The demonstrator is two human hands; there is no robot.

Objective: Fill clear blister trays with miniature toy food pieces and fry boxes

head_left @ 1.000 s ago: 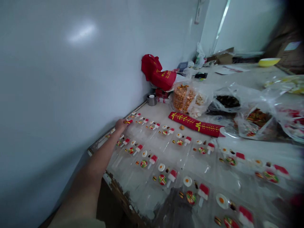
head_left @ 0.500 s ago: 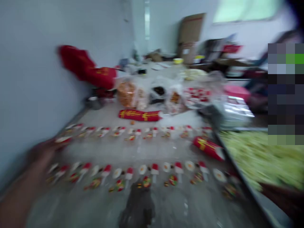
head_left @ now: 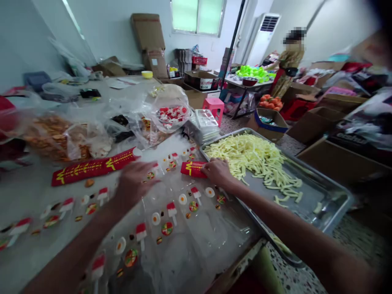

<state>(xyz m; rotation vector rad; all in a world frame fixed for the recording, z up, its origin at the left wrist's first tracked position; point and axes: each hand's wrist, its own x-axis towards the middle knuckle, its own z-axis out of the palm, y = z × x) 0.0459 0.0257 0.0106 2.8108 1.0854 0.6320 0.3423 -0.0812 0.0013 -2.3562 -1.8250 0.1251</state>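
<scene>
My right hand [head_left: 219, 173] has its fingers closed on the end of a short red packet with yellow print [head_left: 191, 168], lying beside the tray's near-left edge. Over the table, my left hand [head_left: 134, 181], smeared by motion, reaches to the right with thumb and fingers apart and nothing visible in them. Below it are rows of small toy pieces: red-and-white popsicles [head_left: 141, 234], fried eggs [head_left: 183, 199], round pizza-like discs [head_left: 167, 228] and tiny burgers [head_left: 159, 240], set out on clear plastic. Behind the left hand lies a longer red stack with the same yellow print [head_left: 92, 165].
A metal tray [head_left: 329, 222] of pale yellow fry-like strips [head_left: 254, 157] stands at right. Clear bags of small pieces [head_left: 50, 136] line the table's back. Beyond are a pink stool [head_left: 214, 107], cardboard boxes [head_left: 202, 80] and a person [head_left: 286, 67] near another table.
My view has swung to the right, bringing the tray and the room beyond it into sight. My left hand has come in over the rows; my right hand now grips the short red packet.
</scene>
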